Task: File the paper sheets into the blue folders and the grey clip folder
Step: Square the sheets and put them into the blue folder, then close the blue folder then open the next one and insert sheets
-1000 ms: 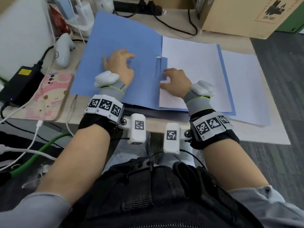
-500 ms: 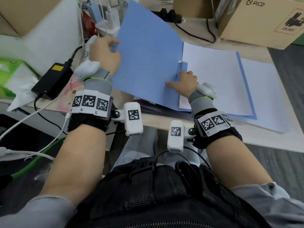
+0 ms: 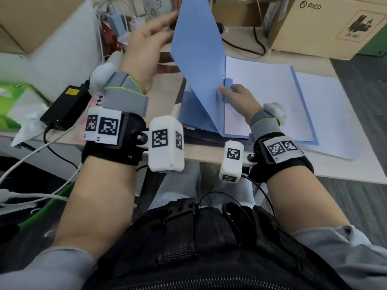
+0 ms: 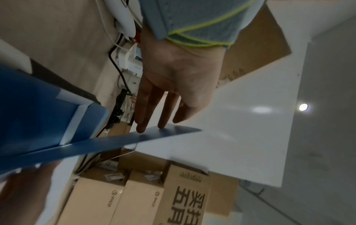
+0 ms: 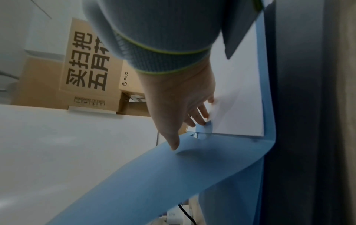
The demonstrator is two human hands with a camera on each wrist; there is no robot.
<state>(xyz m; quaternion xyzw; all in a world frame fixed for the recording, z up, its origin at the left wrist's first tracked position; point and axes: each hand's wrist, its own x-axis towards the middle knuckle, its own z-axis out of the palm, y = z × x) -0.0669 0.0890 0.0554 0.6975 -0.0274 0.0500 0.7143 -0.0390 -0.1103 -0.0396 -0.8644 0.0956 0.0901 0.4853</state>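
A blue folder lies open on the desk, and its left cover (image 3: 199,59) stands nearly upright. My left hand (image 3: 150,40) is behind that cover with straight fingers (image 4: 150,115) touching its top edge (image 4: 134,140). White sheets (image 3: 261,97) lie on the folder's right half. My right hand (image 3: 238,99) rests on them by the spine; its fingers (image 5: 200,118) touch a small blue flap (image 5: 206,127) and its thumb presses the cover (image 5: 173,175). Another blue folder (image 3: 188,114) lies underneath. More loose white sheets (image 3: 326,114) stick out to the right.
Cardboard boxes (image 3: 326,26) stand at the back right with a black cable in front. A black power adapter (image 3: 65,105), white cables and a green tissue pack (image 3: 12,105) crowd the left. The desk's front edge (image 3: 205,151) is just before my wrists.
My left hand has swung the left cover up from flat on the desk to nearly upright. The right hand has stayed by the spine flap on the sheets.
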